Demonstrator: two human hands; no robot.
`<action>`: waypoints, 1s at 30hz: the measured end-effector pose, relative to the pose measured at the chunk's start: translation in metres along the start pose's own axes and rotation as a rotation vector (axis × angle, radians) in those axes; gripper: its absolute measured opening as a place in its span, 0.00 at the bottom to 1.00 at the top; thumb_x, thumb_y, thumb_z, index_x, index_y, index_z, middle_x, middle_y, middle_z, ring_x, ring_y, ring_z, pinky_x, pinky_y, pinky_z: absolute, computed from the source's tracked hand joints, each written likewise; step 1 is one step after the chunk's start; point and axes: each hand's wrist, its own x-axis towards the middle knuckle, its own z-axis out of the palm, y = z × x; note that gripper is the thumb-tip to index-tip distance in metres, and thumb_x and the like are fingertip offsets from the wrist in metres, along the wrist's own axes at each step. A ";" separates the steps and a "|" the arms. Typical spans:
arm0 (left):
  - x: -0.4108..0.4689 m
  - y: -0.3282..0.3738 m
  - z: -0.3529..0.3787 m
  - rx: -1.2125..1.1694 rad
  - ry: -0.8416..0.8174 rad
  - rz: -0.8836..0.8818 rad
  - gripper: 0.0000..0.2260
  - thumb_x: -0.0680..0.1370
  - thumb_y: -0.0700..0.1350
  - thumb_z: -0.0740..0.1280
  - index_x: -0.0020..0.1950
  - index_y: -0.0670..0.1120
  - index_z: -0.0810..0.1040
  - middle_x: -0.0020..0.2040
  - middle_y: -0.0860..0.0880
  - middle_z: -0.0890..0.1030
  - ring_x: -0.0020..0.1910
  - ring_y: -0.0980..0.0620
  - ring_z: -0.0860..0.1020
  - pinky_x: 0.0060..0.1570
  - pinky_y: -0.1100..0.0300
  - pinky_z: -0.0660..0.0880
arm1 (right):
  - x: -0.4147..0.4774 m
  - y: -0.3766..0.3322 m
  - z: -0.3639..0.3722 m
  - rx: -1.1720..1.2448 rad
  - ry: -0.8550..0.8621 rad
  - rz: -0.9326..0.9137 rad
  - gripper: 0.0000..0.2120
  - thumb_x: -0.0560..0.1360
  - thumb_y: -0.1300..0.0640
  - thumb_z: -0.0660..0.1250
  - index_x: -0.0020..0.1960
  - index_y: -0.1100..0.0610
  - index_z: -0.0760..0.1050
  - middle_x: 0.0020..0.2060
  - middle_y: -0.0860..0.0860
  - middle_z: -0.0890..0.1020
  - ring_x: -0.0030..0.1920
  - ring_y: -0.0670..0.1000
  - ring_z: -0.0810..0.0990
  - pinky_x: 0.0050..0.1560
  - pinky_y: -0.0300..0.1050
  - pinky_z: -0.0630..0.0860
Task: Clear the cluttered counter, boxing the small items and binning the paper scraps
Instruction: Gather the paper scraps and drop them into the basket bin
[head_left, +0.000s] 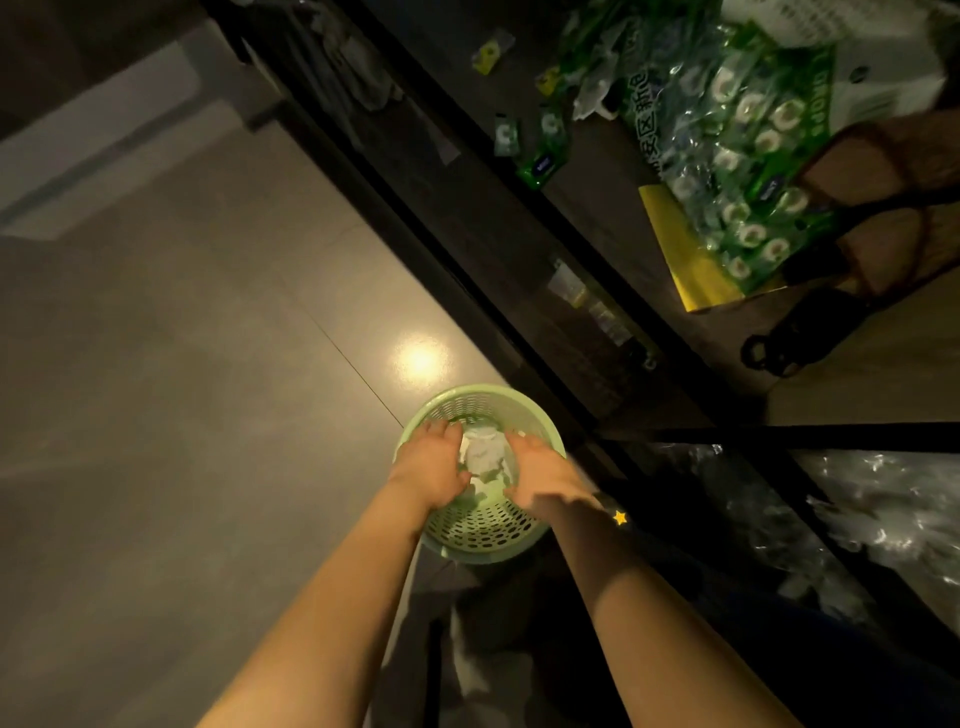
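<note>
A pale green perforated bin (483, 530) stands on the floor below me. Both my hands reach down into its mouth. My left hand (434, 465) and my right hand (537, 470) flank a wad of white crumpled paper scraps (484, 454), palms turned inward against it. Whether the fingers grip the paper or just touch it is unclear. Up on the dark counter (597, 171) lie several small green and yellow packets (540, 166) and a box of small packaged items (737, 171).
The counter's dark edge (467, 270) runs diagonally from upper left to lower right beside the bin. A black strap or bag (795, 332) lies on the counter at right. Beige tiled floor (182, 389) spreads to the left. Shiny dark plastic (857, 509) sits lower right.
</note>
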 end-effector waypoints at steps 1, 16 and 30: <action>-0.001 -0.001 0.000 0.030 -0.028 0.008 0.32 0.74 0.51 0.66 0.74 0.43 0.58 0.75 0.40 0.59 0.75 0.41 0.56 0.73 0.48 0.57 | -0.003 0.003 -0.002 -0.015 -0.029 0.000 0.33 0.75 0.55 0.65 0.75 0.49 0.53 0.74 0.52 0.61 0.69 0.58 0.67 0.65 0.54 0.70; -0.071 0.031 -0.074 0.204 0.037 0.023 0.16 0.78 0.51 0.61 0.62 0.45 0.72 0.59 0.46 0.77 0.58 0.45 0.76 0.52 0.53 0.74 | -0.079 -0.011 -0.061 -0.023 0.083 -0.044 0.23 0.77 0.53 0.62 0.71 0.53 0.65 0.66 0.55 0.73 0.64 0.57 0.73 0.60 0.51 0.72; -0.206 0.127 -0.161 0.215 0.333 0.216 0.19 0.78 0.52 0.62 0.64 0.45 0.70 0.60 0.46 0.77 0.59 0.46 0.76 0.57 0.50 0.74 | -0.273 0.007 -0.125 0.043 0.393 -0.099 0.22 0.77 0.47 0.61 0.70 0.50 0.65 0.63 0.51 0.75 0.62 0.54 0.74 0.58 0.49 0.72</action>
